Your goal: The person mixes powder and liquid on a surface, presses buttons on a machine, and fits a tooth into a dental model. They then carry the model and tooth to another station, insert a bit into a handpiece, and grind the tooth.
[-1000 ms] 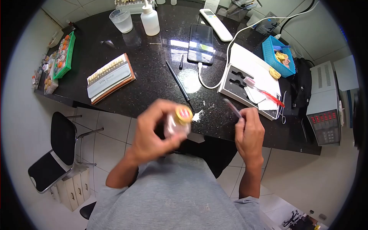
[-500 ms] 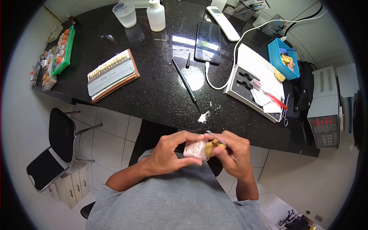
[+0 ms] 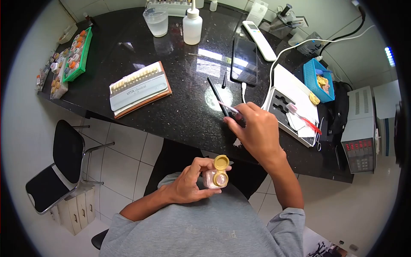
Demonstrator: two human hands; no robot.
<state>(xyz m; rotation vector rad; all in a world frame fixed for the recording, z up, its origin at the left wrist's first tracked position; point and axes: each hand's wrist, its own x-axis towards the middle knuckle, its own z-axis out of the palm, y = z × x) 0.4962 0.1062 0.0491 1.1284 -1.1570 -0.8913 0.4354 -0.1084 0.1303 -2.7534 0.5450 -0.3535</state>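
My left hand (image 3: 188,182) grips a small clear jar (image 3: 210,178) of pale pink powder in front of my shirt. Its gold flip-top lid (image 3: 221,162) stands open, with the round mouth facing up. Over the black counter, my right hand (image 3: 259,130) pinches a slim stick-like tool (image 3: 227,106) that points left. Its thumb tip comes right at a black-handled brush (image 3: 217,95) lying on the counter, whose lower end is hidden by the hand. A small heap of white powder (image 3: 237,142) lies beneath the right hand, partly covered.
A VITA classical shade guide (image 3: 140,91) lies left on the counter. Beyond are a cup of liquid (image 3: 156,23), a squeeze bottle (image 3: 192,31), a phone (image 3: 244,62) and a remote (image 3: 259,40). At right sit a white box (image 3: 295,85), a red toothbrush (image 3: 309,124) and a blue basket (image 3: 311,79).
The jar's gold lid has swung open. My right hand has left the jar and moved up over the counter to the brush, carrying the slim tool. The view has shifted slightly.
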